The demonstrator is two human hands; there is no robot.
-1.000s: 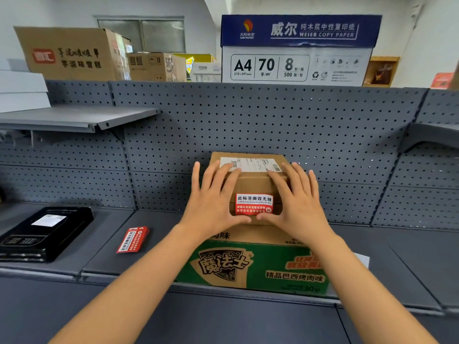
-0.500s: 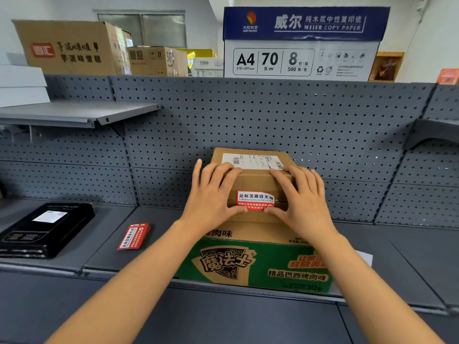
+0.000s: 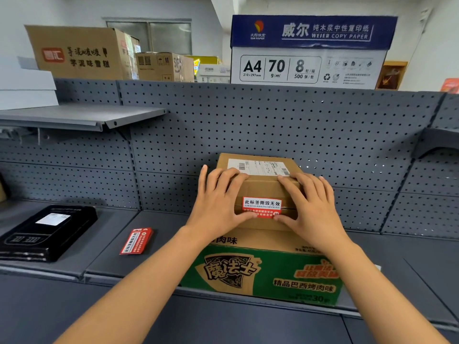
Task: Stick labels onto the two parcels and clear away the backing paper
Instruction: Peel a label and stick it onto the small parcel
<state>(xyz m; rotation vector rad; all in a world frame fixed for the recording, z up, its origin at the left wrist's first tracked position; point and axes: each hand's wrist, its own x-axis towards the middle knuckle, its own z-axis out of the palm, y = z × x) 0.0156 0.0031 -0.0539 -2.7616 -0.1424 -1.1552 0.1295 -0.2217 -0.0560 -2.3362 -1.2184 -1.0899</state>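
A small brown cardboard parcel (image 3: 263, 187), matte, with a white barcoded slip on top, sits on a larger green-and-tan printed carton (image 3: 260, 274). A glossy red-and-white rectangular label (image 3: 262, 207) lies on the parcel's front face. The left hand (image 3: 218, 207) and right hand (image 3: 313, 209) lie flat on the parcel, fingers (image 3: 224, 178) straight and slightly apart over its top edge, thumbs pressing the label's lower corners. The carton rests on a smooth grey metal shelf (image 3: 111, 247) backed by perforated grey pegboard (image 3: 273, 125). To the left lie a small stack of red label sheets (image 3: 136, 240) and a flat black parcel (image 3: 47, 232) bearing a white slip. A blue-and-white copy paper box (image 3: 310, 50) stands above.
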